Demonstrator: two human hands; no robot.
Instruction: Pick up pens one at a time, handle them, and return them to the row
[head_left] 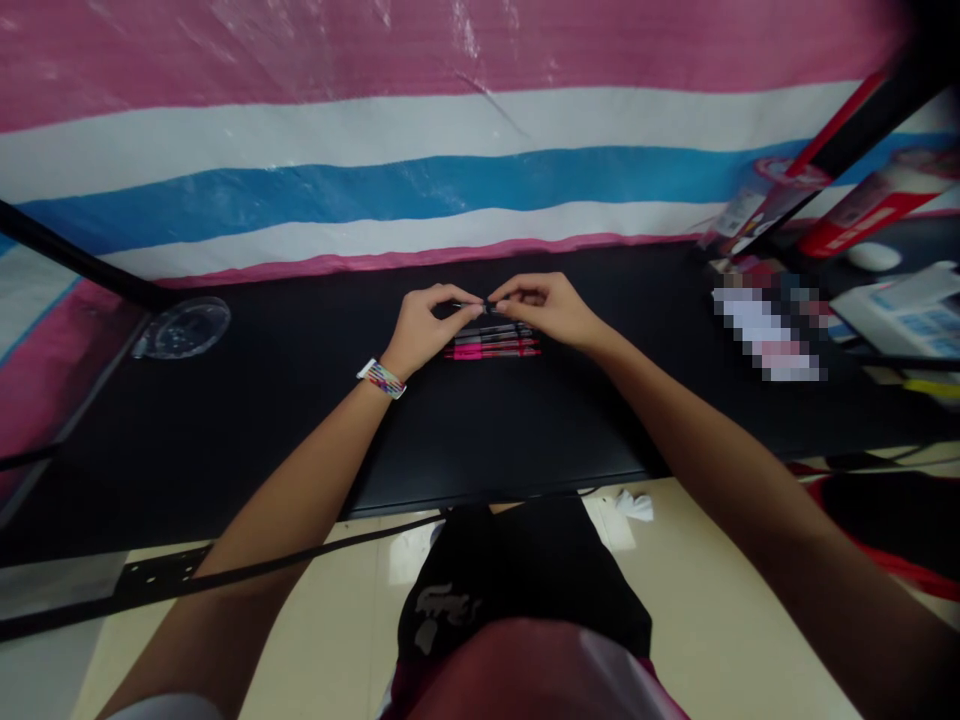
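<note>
Slim dark pen (pixel 486 303), held level above the black tabletop (pixel 525 430), sits between my two hands at the far middle of the desk. My left hand (pixel 429 325) grips its left end: thumb and forefinger are pinched together on the barrel, and the other fingers are curled in toward the palm. My right hand (pixel 546 305) meets it from the other side, thumb and forefinger closed on the right end of the same pen, remaining fingers folded loosely. The fingertips of both hands nearly touch over the pen's middle. Whether the pen is in one piece or two at that point I cannot tell; it is too small and partly covered.

Directly below my hands, on the tabletop, lies a short row of pens (pixel 491 342) placed side by side and parallel, dark ones on the far side and pink-red ones on the near side. The heel of my left hand is just beside the row's left end.

A woven multicoloured band (pixel 381 379) circles my left wrist. A clear round plastic lid (pixel 184 327) rests on the table well to the left. Red and white boxes (pixel 870 215) stand at the far right.
</note>
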